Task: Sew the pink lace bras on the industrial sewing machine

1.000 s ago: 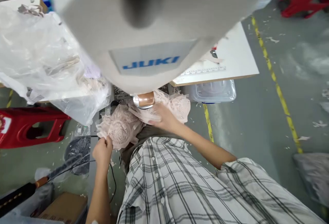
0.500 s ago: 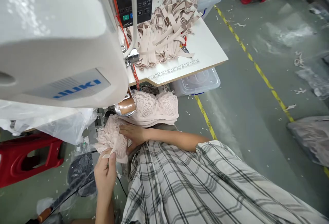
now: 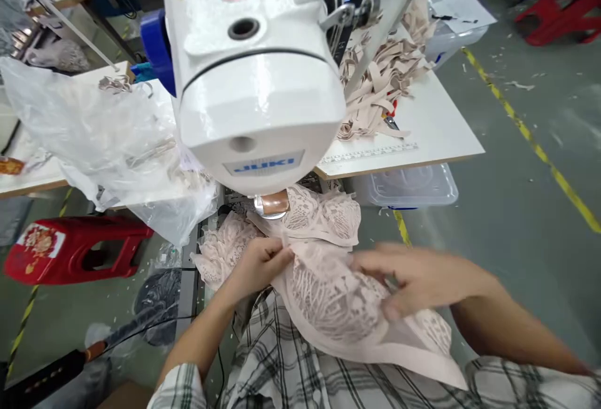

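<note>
A pale pink lace bra (image 3: 335, 299) is spread across my lap, against the checked shirt. My left hand (image 3: 263, 265) pinches its upper left edge between thumb and fingers. Over the right part of the lace is my right hand (image 3: 417, 277), blurred, with the thumb apart from the outstretched fingers; whether it touches the fabric is unclear. Behind lie more bras of the same kind (image 3: 328, 212), partly under the white sewing machine head (image 3: 263, 108). To the left of them, a bunched lace heap (image 3: 220, 249) sits beside my left wrist.
Pale fabric strips (image 3: 375, 93) are heaped on the white machine table (image 3: 436, 127), whose corner juts out right. Below it stands a clear plastic box (image 3: 413, 186). On the left are a plastic bag (image 3: 117, 133) and a red stool (image 3: 79, 249).
A bra has come off the bunched heap and now lies spread out in front of me. Both hands have moved right, the right one farther. The view has swung left and back.
</note>
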The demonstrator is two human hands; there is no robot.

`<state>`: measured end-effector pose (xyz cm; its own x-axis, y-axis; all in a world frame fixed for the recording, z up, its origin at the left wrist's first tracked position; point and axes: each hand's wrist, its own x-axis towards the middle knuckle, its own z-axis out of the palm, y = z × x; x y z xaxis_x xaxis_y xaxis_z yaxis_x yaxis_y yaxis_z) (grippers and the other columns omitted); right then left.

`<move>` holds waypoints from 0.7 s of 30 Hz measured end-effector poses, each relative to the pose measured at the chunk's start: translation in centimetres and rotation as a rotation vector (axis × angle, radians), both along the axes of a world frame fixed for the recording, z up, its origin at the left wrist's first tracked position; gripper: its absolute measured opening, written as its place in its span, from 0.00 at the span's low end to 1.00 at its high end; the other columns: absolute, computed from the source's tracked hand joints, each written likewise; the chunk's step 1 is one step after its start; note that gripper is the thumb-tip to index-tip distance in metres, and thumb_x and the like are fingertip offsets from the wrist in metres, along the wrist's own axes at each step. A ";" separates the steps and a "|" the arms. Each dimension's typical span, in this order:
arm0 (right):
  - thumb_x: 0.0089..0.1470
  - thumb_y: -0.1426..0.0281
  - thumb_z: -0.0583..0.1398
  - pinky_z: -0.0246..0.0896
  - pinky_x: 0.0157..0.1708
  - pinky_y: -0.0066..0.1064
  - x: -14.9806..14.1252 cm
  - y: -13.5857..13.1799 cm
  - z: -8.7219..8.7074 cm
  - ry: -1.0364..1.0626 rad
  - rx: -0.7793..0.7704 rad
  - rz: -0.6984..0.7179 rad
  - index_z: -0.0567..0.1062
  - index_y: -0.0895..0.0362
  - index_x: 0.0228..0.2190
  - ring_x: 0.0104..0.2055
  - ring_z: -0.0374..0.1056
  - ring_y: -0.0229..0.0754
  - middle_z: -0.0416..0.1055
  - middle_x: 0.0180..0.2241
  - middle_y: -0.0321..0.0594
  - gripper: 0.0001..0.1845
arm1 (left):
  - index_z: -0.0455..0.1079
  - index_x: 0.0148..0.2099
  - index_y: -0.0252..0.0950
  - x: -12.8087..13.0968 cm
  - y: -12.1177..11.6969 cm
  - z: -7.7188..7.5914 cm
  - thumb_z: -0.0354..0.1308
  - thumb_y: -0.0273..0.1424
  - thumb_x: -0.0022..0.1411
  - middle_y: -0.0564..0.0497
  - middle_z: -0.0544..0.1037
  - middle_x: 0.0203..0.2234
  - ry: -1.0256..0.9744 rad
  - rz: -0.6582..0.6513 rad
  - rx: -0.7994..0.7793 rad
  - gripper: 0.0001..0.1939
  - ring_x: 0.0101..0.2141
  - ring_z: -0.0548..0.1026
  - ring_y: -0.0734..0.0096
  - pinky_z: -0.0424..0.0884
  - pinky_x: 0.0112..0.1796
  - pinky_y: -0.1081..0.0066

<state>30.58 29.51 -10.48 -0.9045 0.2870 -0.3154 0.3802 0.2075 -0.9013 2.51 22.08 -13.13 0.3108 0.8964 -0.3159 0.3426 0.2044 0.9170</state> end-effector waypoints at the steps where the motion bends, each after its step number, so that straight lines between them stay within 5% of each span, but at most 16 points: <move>1: 0.53 0.47 0.65 0.60 0.29 0.31 0.1 0.5 -0.2 -0.047 0.116 -0.120 0.73 0.52 0.44 0.32 0.67 0.43 0.71 0.31 0.38 0.26 | 0.55 0.24 0.36 1.0 0.5 0.4 0.50 0.44 0.68 0.57 0.56 0.19 -0.011 -0.038 0.006 0.23 0.22 0.55 0.78 0.50 0.23 0.75; 4: 0.47 0.47 0.69 0.66 0.41 0.38 -1.5 1.3 -2.3 -0.022 0.345 -0.363 0.68 0.51 0.55 0.44 0.70 0.50 0.73 0.40 0.43 0.40 | 0.51 0.23 0.37 2.9 1.7 1.3 0.50 0.46 0.68 0.58 0.51 0.18 -0.034 -0.116 -0.003 0.26 0.20 0.50 0.80 0.46 0.22 0.74; 9: 0.61 0.54 0.59 0.59 0.29 0.29 -5.5 1.1 -5.3 0.202 0.286 -0.428 0.72 0.54 0.46 0.27 0.63 0.38 0.67 0.27 0.34 0.19 | 0.53 0.21 0.36 1.9 3.0 2.0 0.51 0.44 0.69 0.58 0.53 0.15 0.135 0.007 0.101 0.27 0.19 0.51 0.80 0.46 0.21 0.73; 12: 0.65 0.58 0.55 0.54 0.29 0.29 -7.2 1.5 -4.9 0.228 0.404 -0.467 0.73 0.54 0.48 0.24 0.60 0.37 0.67 0.24 0.33 0.16 | 0.62 0.22 0.36 -0.4 3.4 2.8 0.58 0.44 0.65 0.57 0.63 0.17 0.231 0.117 0.113 0.23 0.21 0.59 0.78 0.54 0.22 0.75; 15: 0.67 0.60 0.54 0.53 0.28 0.28 -8.5 2.8 -4.0 0.199 0.334 -0.459 0.72 0.52 0.53 0.24 0.62 0.36 0.71 0.26 0.34 0.17 | 0.73 0.30 0.36 -2.2 3.8 3.6 0.60 0.41 0.63 0.53 0.73 0.23 0.283 0.244 0.095 0.15 0.24 0.68 0.74 0.61 0.25 0.75; 21: 0.62 0.60 0.59 0.50 0.27 0.28 -10.3 5.0 -3.2 0.204 0.131 -0.621 0.69 0.55 0.43 0.22 0.59 0.36 0.61 0.18 0.26 0.12 | 0.57 0.17 0.38 -3.3 4.9 2.5 0.61 0.38 0.58 0.56 0.59 0.13 0.449 0.522 0.104 0.22 0.19 0.58 0.76 0.51 0.19 0.74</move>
